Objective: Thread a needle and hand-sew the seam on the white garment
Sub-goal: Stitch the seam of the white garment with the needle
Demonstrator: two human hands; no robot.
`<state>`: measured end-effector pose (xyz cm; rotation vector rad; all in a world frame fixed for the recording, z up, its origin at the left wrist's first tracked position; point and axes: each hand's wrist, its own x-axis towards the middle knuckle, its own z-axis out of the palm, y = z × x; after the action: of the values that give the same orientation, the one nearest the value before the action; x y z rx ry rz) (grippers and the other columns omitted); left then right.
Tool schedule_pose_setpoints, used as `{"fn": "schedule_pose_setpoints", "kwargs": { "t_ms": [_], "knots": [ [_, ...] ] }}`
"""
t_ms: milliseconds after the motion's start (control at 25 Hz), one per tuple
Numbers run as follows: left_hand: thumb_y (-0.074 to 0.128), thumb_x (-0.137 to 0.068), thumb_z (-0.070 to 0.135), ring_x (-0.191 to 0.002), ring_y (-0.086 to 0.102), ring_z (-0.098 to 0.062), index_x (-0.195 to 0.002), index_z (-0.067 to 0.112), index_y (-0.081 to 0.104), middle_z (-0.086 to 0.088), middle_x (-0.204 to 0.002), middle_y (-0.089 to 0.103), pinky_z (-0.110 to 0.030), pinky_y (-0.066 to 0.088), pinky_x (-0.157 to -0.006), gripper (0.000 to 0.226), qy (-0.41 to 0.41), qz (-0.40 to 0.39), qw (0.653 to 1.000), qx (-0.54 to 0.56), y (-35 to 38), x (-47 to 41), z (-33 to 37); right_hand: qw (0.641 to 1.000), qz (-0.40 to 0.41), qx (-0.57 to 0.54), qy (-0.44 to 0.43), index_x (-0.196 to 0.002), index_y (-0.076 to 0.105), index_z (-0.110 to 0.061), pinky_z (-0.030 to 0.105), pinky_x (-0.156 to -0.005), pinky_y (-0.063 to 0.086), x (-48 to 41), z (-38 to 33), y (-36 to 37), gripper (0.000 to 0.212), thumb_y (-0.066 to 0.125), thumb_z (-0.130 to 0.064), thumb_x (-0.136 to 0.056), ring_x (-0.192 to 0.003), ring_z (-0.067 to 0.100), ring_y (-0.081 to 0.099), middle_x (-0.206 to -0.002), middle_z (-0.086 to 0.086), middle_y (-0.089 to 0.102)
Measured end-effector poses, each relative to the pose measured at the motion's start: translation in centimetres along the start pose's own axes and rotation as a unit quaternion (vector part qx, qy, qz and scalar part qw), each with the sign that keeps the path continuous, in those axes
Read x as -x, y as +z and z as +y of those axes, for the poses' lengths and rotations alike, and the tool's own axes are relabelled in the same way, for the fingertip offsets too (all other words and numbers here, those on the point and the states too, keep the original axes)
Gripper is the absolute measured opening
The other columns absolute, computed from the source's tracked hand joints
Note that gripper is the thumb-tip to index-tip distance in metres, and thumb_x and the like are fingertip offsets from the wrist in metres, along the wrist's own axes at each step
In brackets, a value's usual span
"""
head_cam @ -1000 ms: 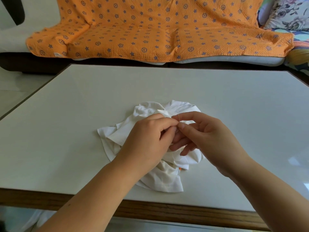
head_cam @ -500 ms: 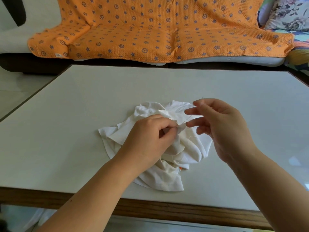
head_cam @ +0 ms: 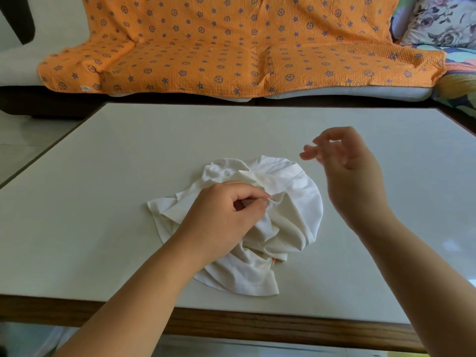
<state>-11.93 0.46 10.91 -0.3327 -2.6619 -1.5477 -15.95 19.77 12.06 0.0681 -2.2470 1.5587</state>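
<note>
left hand (head_cam: 226, 215): pinches a fold of the white garment (head_cam: 296, 215)
white garment: bunched on the tabletop (head_cam: 128, 163) under the left hand
thread (head_cam: 288, 182): taut from that pinch toward the right hand (head_cam: 350, 171)
right hand: raised, fingers curled, blurred; cannot tell if it pinches the needle
risk: pulling too hard could pucker the seam

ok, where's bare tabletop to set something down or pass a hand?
Free: table left of the white garment; far strip between garment and orange blanket; right side beyond the right hand. Crowded: centre, where the left hand pinches the garment and thread runs toward the right hand.
</note>
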Motion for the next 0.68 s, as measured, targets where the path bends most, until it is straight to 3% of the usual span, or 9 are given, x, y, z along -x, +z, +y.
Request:
{"fn": "schedule_pose_setpoints", "kwargs": {
  "t_ms": [80,200,240,320,400,480,600,680],
  "knots": [
    [0.063,-0.092,0.020,-0.054,0.050,0.004,-0.094,0.027,0.077,0.024,-0.055,0.057,-0.007,0.038,-0.058,0.016,-0.008,-0.005,1.000,0.014,-0.3,0.0,-0.1,0.986,-0.026,0.140,-0.083,-0.096,0.054,-0.026,0.015,-0.074,0.046,0.0,0.7,0.0,0.010,0.046,-0.022,-0.101,-0.078,0.007,0.061,-0.086,-0.012,0.071],
    [0.062,-0.092,0.018,-0.051,0.049,0.004,-0.094,0.024,0.077,0.023,-0.051,0.054,-0.007,0.037,-0.057,0.016,-0.017,-0.007,1.000,0.019,-0.7,-0.1,-0.2,0.961,-0.054,0.235,-0.134,-0.096,0.057,-0.025,0.042,-0.106,0.039,-0.3,1.3,-0.4,0.011,0.048,-0.020,-0.101,-0.067,0.001,0.056,-0.085,-0.012,0.070],
    [0.062,-0.092,0.019,-0.054,0.051,0.004,-0.094,0.025,0.077,0.022,-0.054,0.057,-0.007,0.038,-0.058,0.016,-0.017,-0.006,1.000,0.018,-0.8,0.0,-0.1,0.963,-0.083,0.226,-0.121,-0.093,0.057,-0.027,0.040,-0.106,0.038,-0.2,1.0,-0.6,0.010,0.050,-0.023,-0.100,-0.069,-0.003,0.058,-0.083,-0.015,0.071],
    [0.063,-0.091,0.021,-0.063,0.058,0.002,-0.093,0.028,0.077,0.017,-0.066,0.066,-0.007,0.042,-0.063,0.016,-0.015,-0.001,1.000,0.015,-0.9,-0.1,-0.1,0.971,-0.150,0.166,-0.080,-0.090,0.060,-0.030,0.021,-0.089,0.044,0.3,-0.2,-0.7,0.008,0.055,-0.028,-0.096,-0.082,-0.005,0.063,-0.076,-0.017,0.071],
    [0.064,-0.091,0.021,-0.069,0.061,0.000,-0.092,0.029,0.077,0.015,-0.073,0.069,-0.008,0.044,-0.066,0.015,-0.015,0.002,1.000,0.015,-0.8,-0.1,-0.1,0.970,-0.190,0.133,-0.067,-0.096,0.061,-0.034,0.013,-0.074,0.046,1.0,-1.3,-0.6,0.010,0.058,-0.024,-0.094,-0.078,0.000,0.065,-0.071,-0.015,0.070],
    [0.064,-0.090,0.022,-0.076,0.064,-0.001,-0.092,0.030,0.077,0.014,-0.080,0.071,-0.009,0.047,-0.069,0.016,-0.016,0.004,1.000,0.015,-0.8,-0.1,-0.1,0.967,-0.209,0.132,-0.066,-0.102,0.059,-0.040,0.016,-0.070,0.047,1.4,-1.7,-0.5,0.022,0.055,-0.019,-0.095,-0.071,0.006,0.063,-0.070,-0.009,0.068],
    [0.064,-0.090,0.022,-0.082,0.064,-0.001,-0.090,0.033,0.077,0.015,-0.086,0.072,-0.011,0.049,-0.074,0.017,-0.015,0.004,1.000,0.016,-0.8,0.1,-0.1,0.957,-0.250,0.140,-0.051,-0.094,0.066,-0.039,0.026,-0.073,0.048,1.4,-2.0,-0.6,0.033,0.045,-0.013,-0.098,-0.075,0.009,0.058,-0.076,-0.008,0.062],
    [0.064,-0.090,0.021,-0.085,0.064,-0.002,-0.089,0.035,0.076,0.016,-0.089,0.071,-0.012,0.048,-0.076,0.018,-0.004,0.005,1.000,0.011,-0.9,0.1,-0.1,0.947,-0.285,0.142,-0.045,-0.096,0.068,-0.035,0.016,-0.073,0.045,1.6,-2.1,-0.5,0.034,0.043,-0.012,-0.097,-0.083,0.003,0.055,-0.084,-0.015,0.057]
  ]
}}
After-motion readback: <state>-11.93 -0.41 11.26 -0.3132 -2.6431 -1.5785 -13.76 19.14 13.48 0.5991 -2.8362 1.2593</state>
